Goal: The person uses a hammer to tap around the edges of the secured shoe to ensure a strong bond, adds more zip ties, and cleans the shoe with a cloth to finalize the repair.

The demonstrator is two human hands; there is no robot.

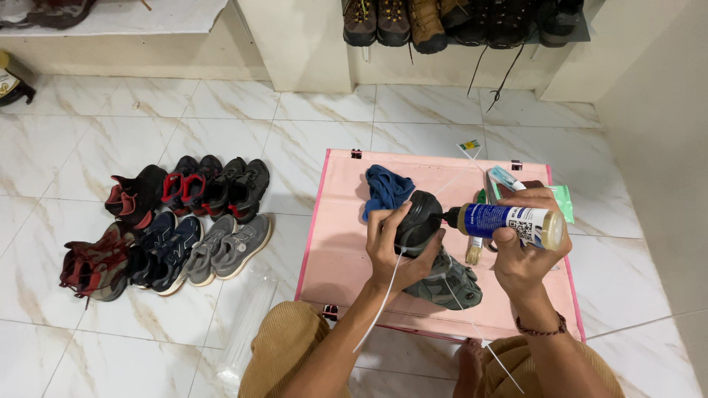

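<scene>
Grey-green shoe (442,284), centre frame on pink board (332,250): front half hidden under left hand (394,247), which clasps it. Glue bottle (509,221), gripped by right hand (527,250), lies horizontal, nozzle pointing left at shoe. Blue cloth (385,189) behind; brush (474,250) partly hidden

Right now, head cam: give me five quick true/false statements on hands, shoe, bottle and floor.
1. The left hand holds the dark shoe over the pink table. True.
2. The right hand holds a brush. False: it holds a bottle, nozzle at the shoe.
3. A blue cloth lies on the table. True.
4. The shoes on the floor are to the person's right. False: left.
5. The bottle stands upright. False: it is sideways.
</scene>
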